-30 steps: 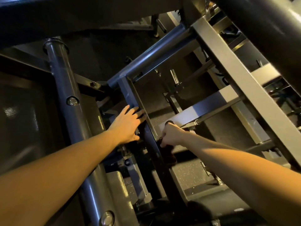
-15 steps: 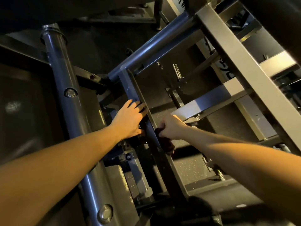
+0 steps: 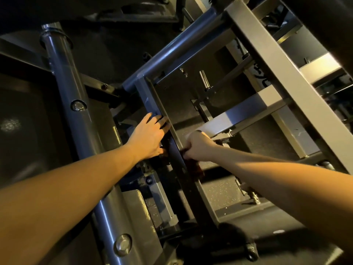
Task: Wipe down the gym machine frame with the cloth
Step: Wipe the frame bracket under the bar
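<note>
Head view, looking down past the left forearm (image 3: 66, 190) and right forearm (image 3: 277, 178) into a dim gym machine frame (image 3: 147, 98). Nearest, a thick round post (image 3: 76, 104) passed under the left forearm. Further out, the left grip (image 3: 148, 137), a bare hand, lay flat and open against the slanted frame bar (image 3: 191, 186), fingers straight, seemingly bracing. Just across the bar, the right grip (image 3: 198, 146) was curled tight round a dark reddish cloth (image 3: 194, 167), which hung bunched below the fist and touched the bar's right edge. Beyond them, pale grey cross beams (image 3: 248, 111) ran above a speckled floor (image 3: 219, 190).

By the look of it, the wipe was partway along this bar. To do it well, the cloth likely needed spreading flat against the metal rather than bunching, then drawing in long strokes along the bar, covering inner face and edge, with the bracing hand out of the cloth's path.
</note>
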Action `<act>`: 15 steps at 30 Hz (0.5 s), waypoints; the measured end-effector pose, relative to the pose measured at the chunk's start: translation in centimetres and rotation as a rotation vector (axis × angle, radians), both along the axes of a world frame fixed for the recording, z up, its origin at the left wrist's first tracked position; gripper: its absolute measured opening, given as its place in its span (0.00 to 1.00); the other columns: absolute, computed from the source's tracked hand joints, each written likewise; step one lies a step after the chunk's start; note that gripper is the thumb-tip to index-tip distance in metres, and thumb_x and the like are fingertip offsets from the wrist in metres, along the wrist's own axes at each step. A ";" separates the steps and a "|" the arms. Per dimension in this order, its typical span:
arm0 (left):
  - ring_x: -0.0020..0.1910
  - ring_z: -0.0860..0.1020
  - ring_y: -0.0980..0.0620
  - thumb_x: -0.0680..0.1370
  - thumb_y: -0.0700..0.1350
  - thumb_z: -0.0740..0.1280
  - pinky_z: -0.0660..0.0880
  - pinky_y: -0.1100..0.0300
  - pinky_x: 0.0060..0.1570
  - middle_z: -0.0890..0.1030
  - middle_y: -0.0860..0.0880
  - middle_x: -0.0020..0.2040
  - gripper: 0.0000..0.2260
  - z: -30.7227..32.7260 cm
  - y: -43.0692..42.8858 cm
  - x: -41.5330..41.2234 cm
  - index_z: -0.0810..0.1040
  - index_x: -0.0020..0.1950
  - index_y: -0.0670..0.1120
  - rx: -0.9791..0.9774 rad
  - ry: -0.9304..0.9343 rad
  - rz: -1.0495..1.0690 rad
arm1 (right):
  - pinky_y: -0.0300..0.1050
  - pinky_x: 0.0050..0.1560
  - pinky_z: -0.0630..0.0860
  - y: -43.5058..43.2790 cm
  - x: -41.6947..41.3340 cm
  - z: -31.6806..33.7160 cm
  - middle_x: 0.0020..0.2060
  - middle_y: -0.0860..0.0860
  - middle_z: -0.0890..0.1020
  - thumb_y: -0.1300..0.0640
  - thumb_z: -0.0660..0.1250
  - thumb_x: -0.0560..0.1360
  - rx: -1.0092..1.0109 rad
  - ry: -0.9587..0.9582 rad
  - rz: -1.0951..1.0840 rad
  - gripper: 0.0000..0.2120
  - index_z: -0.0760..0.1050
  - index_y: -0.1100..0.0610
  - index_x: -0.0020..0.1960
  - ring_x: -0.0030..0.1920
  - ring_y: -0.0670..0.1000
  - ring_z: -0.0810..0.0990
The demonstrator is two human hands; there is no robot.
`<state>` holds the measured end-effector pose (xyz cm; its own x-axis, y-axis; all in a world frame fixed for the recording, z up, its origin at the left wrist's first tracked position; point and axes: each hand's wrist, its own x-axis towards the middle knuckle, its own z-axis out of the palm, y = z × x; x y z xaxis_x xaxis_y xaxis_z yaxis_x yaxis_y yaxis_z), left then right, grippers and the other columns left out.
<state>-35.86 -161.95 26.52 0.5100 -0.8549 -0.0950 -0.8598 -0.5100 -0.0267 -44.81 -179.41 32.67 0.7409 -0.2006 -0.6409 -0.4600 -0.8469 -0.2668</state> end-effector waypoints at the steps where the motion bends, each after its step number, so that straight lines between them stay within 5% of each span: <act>1: 0.80 0.59 0.44 0.76 0.70 0.64 0.52 0.43 0.79 0.61 0.45 0.81 0.41 0.1 0.0 -0.1 0.61 0.82 0.49 0.003 -0.001 0.002 | 0.38 0.39 0.75 -0.4 -0.9 0.3 0.43 0.50 0.81 0.59 0.75 0.73 -0.004 0.196 0.016 0.09 0.75 0.51 0.44 0.43 0.47 0.82; 3: 0.80 0.58 0.44 0.75 0.70 0.64 0.51 0.43 0.80 0.60 0.45 0.82 0.42 0.2 -0.1 -0.2 0.59 0.82 0.49 0.013 -0.006 0.008 | 0.41 0.40 0.77 -0.4 -3.0 0.6 0.46 0.52 0.81 0.60 0.76 0.72 -0.040 0.503 0.017 0.10 0.75 0.56 0.49 0.45 0.50 0.81; 5: 0.81 0.58 0.44 0.75 0.70 0.64 0.51 0.43 0.80 0.60 0.45 0.82 0.42 0.2 -0.1 -0.2 0.59 0.82 0.49 0.016 0.003 0.017 | 0.44 0.45 0.78 -0.1 -4.0 0.4 0.48 0.53 0.80 0.61 0.76 0.72 -0.078 0.558 0.015 0.14 0.76 0.58 0.55 0.48 0.52 0.81; 8: 0.80 0.59 0.44 0.75 0.69 0.66 0.51 0.43 0.80 0.61 0.45 0.82 0.42 0.2 -0.1 -0.2 0.59 0.82 0.49 0.016 0.012 0.022 | 0.40 0.37 0.76 -0.1 -2.3 0.2 0.42 0.52 0.81 0.58 0.74 0.75 -0.051 0.258 -0.104 0.06 0.77 0.56 0.46 0.41 0.48 0.82; 11: 0.80 0.59 0.44 0.74 0.69 0.66 0.51 0.43 0.80 0.60 0.45 0.82 0.42 0.0 -0.1 -0.3 0.59 0.82 0.50 0.023 0.016 0.025 | 0.35 0.31 0.77 0.1 -0.6 0.0 0.42 0.51 0.83 0.58 0.74 0.75 0.048 -0.066 -0.287 0.05 0.79 0.55 0.48 0.40 0.45 0.84; 15: 0.80 0.59 0.44 0.74 0.69 0.66 0.51 0.43 0.79 0.60 0.45 0.82 0.42 -0.1 0.0 -0.1 0.60 0.82 0.50 0.026 0.026 0.023 | 0.39 0.36 0.80 0.3 -2.0 0.3 0.45 0.53 0.83 0.58 0.75 0.74 0.053 0.185 -0.298 0.09 0.77 0.56 0.50 0.42 0.48 0.84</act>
<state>-36.00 -161.98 26.46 0.5262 -0.8403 -0.1303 -0.8486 -0.5287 -0.0176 -46.80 -179.12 32.97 0.5251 -0.3528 -0.7745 -0.7293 -0.6556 -0.1958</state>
